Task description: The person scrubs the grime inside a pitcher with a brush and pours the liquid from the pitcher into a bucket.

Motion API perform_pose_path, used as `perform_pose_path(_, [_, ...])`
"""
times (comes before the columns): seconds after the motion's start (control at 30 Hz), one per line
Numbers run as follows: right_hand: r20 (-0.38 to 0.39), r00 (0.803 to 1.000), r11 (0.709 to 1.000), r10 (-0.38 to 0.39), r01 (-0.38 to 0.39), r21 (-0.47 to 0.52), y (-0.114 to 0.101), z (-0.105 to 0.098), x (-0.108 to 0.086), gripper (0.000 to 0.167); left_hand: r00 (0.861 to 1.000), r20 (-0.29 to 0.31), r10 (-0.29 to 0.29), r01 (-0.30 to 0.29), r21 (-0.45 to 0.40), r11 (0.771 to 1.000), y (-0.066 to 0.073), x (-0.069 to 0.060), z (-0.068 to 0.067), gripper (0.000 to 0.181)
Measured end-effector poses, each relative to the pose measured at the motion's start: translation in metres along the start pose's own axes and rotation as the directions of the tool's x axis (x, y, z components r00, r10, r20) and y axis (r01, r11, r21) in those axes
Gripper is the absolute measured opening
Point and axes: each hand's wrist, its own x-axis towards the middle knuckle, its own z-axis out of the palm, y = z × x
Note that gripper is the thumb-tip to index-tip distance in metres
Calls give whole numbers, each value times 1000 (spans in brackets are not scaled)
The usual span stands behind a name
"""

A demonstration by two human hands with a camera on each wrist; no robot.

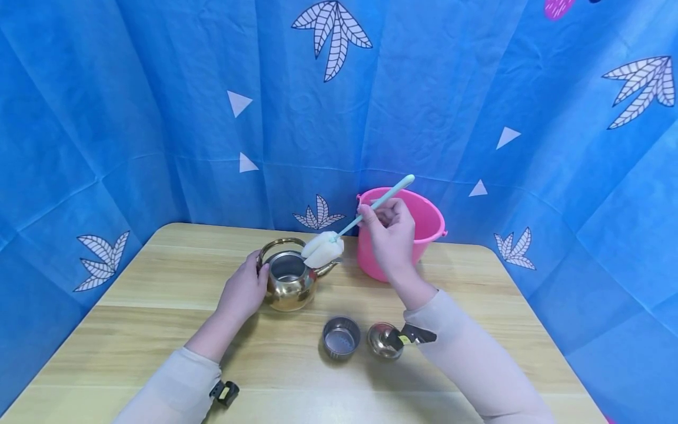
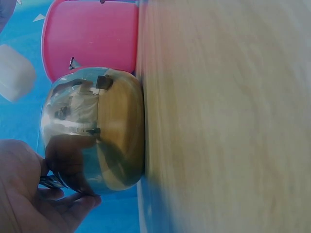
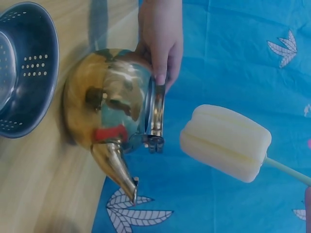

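Observation:
A golden metal teapot [image 1: 292, 296] stands uncovered on the table, its spout toward the right. My left hand [image 1: 243, 290] grips it at the left, where the handle [image 2: 51, 182] joins the body. In my right hand [image 1: 393, 238] the pale green stick of a sponge bottle brush [image 1: 323, 249] is pinched between thumb and fingers. The white sponge head hangs tilted above the spout side of the opening; the right wrist view shows it apart from the pot [image 3: 109, 104]. My right fingertips are mostly out of that view.
A pink bucket [image 1: 371, 259] stands behind my right hand at the table's back edge. Nearer me are a perforated metal strainer [image 1: 341, 353] and a golden lid [image 1: 382, 333], partly covered by the right wrist's camera. Blue curtain [image 1: 307, 118] surrounds the table's back and sides.

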Motion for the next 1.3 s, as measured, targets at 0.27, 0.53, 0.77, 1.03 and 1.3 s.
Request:
perform_pose_path(0.27, [-13,999,999,-32,32,-10,-2,-10,0,32,1000,-3,2,-2,-3,1000,0,1,-1,52])
perform_pose_path(0.53, [-58,997,998,-47,45,-34,-4,-28,1,37,1000,4,0,0,-7,1000,0,2,0,53])
perform_pose_path(0.77, [-103,994,999,-32,33,14,-4,-40,1,28,1000,7,-9,9,-3,1000,0,2,0,53])
perform_pose_path(1.03, [-121,992,1000,-19,21,12,0,-59,-3,25,1000,12,-17,17,-3,1000,-1,0,1,54])
perform_pose_path(1.3, [-182,983,1000,-8,6,-9,2,-85,-4,27,1000,0,-5,5,-7,1000,-3,1,2,54])
